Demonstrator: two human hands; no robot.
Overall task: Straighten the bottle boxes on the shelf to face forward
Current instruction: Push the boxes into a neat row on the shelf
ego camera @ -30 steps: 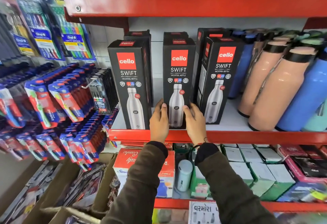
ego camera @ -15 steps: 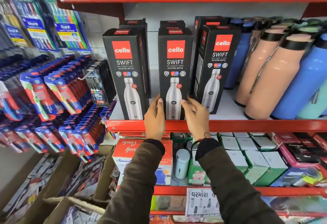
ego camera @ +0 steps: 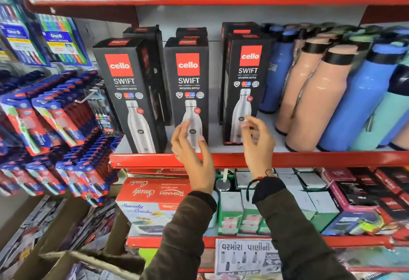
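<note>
Spanning the whole view, a red metal shelf (ego camera: 309, 159) carries three black bottle boxes along its front edge, with more boxes standing behind them. Tall peach bottles (ego camera: 318, 102) and blue bottles (ego camera: 363, 102) lean at the right end. Each box front bears a red square reading "cello", then "SWIFT", above a picture of a steel bottle. The left box (ego camera: 128, 94) is angled so its right side shows; the middle box (ego camera: 190, 85) faces squarely forward; the right box (ego camera: 245, 85) sits slightly further back, turned a little so its left side shows. Toothbrush packs (ego camera: 55, 41) marked "Oral-B" hang at upper left. On the lower shelf a red-and-white carton (ego camera: 152, 202) reads "Smarty Combo". The left hand (ego camera: 192, 147) is in front of the middle box's lower part with fingers spread, clasping nothing; contact cannot be told. The right hand (ego camera: 256, 140) hovers before the right box's bottom corner, fingers loosely curled and apart, empty.
</note>
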